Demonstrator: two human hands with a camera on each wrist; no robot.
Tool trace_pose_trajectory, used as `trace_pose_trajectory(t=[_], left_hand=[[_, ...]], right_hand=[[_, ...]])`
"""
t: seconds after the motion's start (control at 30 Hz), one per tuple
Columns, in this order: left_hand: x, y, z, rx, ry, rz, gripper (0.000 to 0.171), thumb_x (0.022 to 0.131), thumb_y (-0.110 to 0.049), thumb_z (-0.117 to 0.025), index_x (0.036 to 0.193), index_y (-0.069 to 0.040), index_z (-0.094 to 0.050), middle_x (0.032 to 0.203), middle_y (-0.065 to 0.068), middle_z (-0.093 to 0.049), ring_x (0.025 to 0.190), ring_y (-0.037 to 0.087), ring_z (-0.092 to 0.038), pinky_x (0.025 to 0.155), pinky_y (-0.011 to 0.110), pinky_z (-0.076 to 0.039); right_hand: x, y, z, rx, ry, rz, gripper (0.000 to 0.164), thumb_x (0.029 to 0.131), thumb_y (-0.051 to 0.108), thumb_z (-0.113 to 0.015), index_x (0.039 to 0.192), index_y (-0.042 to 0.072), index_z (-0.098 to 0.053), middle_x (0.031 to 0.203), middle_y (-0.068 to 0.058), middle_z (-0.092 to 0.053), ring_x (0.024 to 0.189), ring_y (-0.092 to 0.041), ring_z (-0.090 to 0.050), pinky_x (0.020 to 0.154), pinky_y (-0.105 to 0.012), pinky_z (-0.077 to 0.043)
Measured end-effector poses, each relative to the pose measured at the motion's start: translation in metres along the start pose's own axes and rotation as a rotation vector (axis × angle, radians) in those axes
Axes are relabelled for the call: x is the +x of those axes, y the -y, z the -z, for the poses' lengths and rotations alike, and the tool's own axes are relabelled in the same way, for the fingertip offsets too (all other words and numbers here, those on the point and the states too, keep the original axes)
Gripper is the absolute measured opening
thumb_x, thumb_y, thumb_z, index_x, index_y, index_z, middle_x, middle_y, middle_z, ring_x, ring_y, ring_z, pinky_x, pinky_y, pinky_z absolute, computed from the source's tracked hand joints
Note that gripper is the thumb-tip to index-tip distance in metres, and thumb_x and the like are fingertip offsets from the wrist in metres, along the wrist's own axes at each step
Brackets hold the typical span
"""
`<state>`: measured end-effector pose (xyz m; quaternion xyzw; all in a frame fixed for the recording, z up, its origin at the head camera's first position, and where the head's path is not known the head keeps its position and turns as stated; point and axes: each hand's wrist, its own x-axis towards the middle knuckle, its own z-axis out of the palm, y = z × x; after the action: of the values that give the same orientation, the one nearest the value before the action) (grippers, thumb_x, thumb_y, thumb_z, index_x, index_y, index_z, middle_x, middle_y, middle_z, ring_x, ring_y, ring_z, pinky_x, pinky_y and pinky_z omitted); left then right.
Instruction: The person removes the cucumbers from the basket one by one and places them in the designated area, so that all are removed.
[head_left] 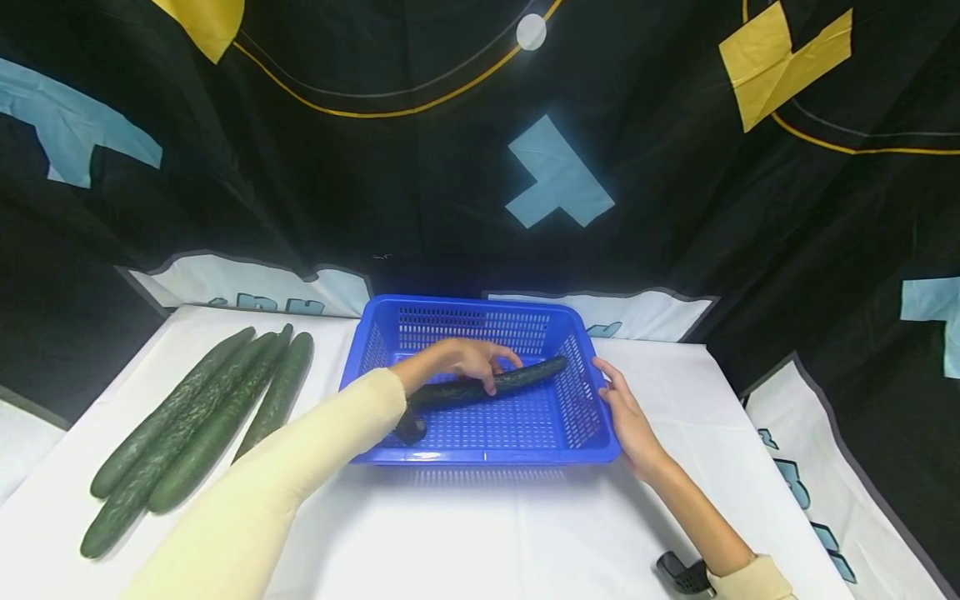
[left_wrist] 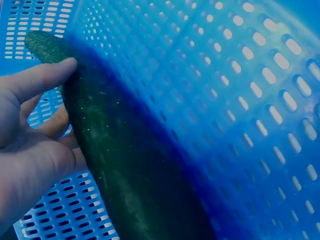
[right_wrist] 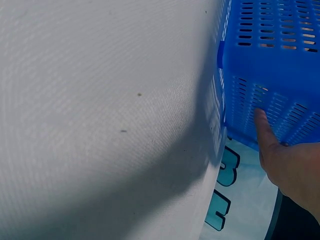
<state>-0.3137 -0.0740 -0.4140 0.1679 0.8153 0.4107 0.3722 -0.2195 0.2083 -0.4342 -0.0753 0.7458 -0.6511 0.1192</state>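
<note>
Inside the blue plastic basket [head_left: 480, 457] my left hand [head_left: 474, 360] holds a long dark green cucumber [head_left: 525, 377]. In the left wrist view the thumb [left_wrist: 52, 76] lies against one side of the cucumber [left_wrist: 115, 145], and the other fingers are partly hidden behind it. The cucumber lies slantwise across the basket, its far end by the right wall. My right hand [head_left: 630, 421] touches the basket's right side from outside, fingertips up at the rim. A straight finger [right_wrist: 265, 129] rests on the perforated wall [right_wrist: 245, 102] in the right wrist view.
Several more cucumbers [head_left: 180, 425] lie side by side on the white table [head_left: 450, 542], left of the basket. A black curtain [head_left: 375, 192] with blue and yellow shapes hangs behind the table. A small black device [head_left: 682, 573] sits at my right wrist.
</note>
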Motion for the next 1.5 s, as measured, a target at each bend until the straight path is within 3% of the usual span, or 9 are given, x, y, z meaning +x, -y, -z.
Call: trace_pose_trajectory(t=[0.23,0.53,0.77,1.03,1.3,1.5], left_hand=[[-0.004,0.001,0.0,-0.049,-0.013,-0.02,0.073,0.079,0.02,-0.064,0.144,-0.012,-0.053,0.14,0.02,-0.05,0.131,0.034,-0.046,0.104,0.047,-0.044],[-0.008,-0.002,0.005,-0.051,-0.054,-0.08,0.068,0.079,0.019,-0.064,0.142,-0.006,-0.055,0.152,0.025,-0.038,0.139,0.037,-0.038,0.111,0.051,-0.033],[-0.014,-0.003,0.007,-0.054,-0.091,-0.084,0.066,0.08,0.018,-0.064,0.141,-0.008,-0.057,0.151,0.022,-0.042,0.139,0.035,-0.038,0.11,0.053,-0.034],[-0.02,-0.006,0.011,-0.077,-0.119,-0.106,0.067,0.08,0.019,-0.061,0.141,-0.009,-0.058,0.15,0.019,-0.044,0.139,0.035,-0.038,0.11,0.054,-0.034],[-0.024,-0.011,0.015,-0.031,-0.158,-0.131,0.065,0.083,0.019,-0.058,0.142,-0.009,-0.057,0.153,0.017,-0.04,0.141,0.036,-0.035,0.111,0.056,-0.032],[-0.028,-0.025,0.028,-0.147,-0.221,-0.195,0.066,0.086,0.018,-0.056,0.146,-0.011,-0.051,0.145,0.019,-0.047,0.134,0.037,-0.043,0.107,0.052,-0.04]], right_hand=[[0.001,0.0,-0.001,-0.004,0.006,0.006,0.053,0.106,0.017,-0.026,0.159,0.019,-0.019,0.162,-0.014,-0.015,0.139,-0.037,-0.029,0.113,-0.054,-0.023],[0.002,0.001,-0.001,-0.007,-0.001,0.0,0.053,0.106,0.017,-0.025,0.159,0.019,-0.02,0.16,-0.016,-0.019,0.134,-0.038,-0.035,0.108,-0.051,-0.031],[0.002,0.001,0.0,-0.023,0.008,0.001,0.053,0.106,0.018,-0.025,0.159,0.019,-0.02,0.159,-0.016,-0.022,0.13,-0.038,-0.039,0.101,-0.042,-0.038],[0.001,0.001,-0.001,-0.027,0.008,0.003,0.053,0.106,0.017,-0.025,0.158,0.019,-0.021,0.157,-0.017,-0.026,0.125,-0.039,-0.043,0.097,-0.04,-0.042],[0.002,0.001,-0.002,-0.022,0.007,-0.007,0.052,0.107,0.018,-0.025,0.158,0.021,-0.022,0.155,-0.018,-0.027,0.124,-0.04,-0.044,0.095,-0.04,-0.043],[0.001,0.002,0.0,-0.017,0.027,-0.002,0.052,0.107,0.018,-0.024,0.159,0.02,-0.02,0.158,-0.017,-0.024,0.129,-0.038,-0.04,0.1,-0.041,-0.039]])
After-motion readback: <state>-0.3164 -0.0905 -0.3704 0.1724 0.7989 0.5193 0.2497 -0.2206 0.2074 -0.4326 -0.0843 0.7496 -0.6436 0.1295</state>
